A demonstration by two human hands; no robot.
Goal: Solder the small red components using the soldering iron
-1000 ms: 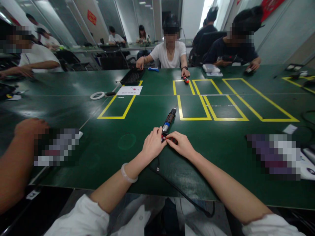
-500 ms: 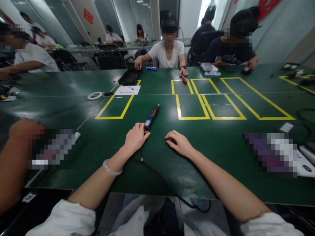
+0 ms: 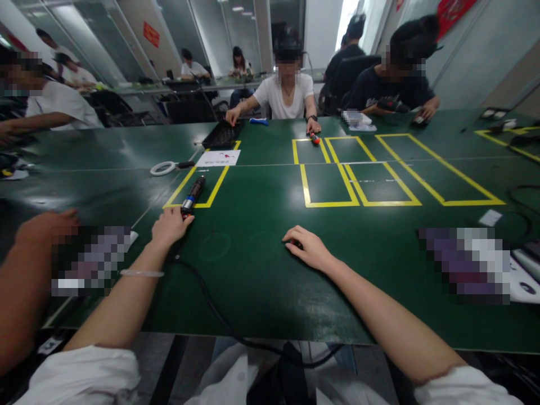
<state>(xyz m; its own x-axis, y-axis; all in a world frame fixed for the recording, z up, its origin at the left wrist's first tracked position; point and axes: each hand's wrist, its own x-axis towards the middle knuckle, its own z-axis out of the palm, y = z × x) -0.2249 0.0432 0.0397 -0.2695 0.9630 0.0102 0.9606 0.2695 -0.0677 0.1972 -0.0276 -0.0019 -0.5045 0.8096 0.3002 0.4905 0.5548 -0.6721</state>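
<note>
My left hand (image 3: 171,225) is wrapped round the rear of a corded electric screwdriver (image 3: 193,194), dark with a blue band. The tool lies low over the left yellow-taped rectangle (image 3: 214,190), its tip pointing away from me. From its back end a black cable (image 3: 211,301) runs down across the table and over the front edge. My right hand (image 3: 307,246) rests on the green table (image 3: 257,270) with curled fingers. Something small and dark with a bit of red shows under them, too hidden to name.
Behind the left rectangle are a white card (image 3: 219,157), a black tray (image 3: 221,135) and a white ring (image 3: 163,168). Taped rectangles (image 3: 331,203) mark the right side. A person opposite has a hand near a red-and-black item (image 3: 314,139). Another person's arm (image 3: 36,242) reaches in at left.
My left hand has carried the electric screwdriver leftward, from mid-table to the left taped rectangle, dragging the cable along. My right hand has stayed in place.
</note>
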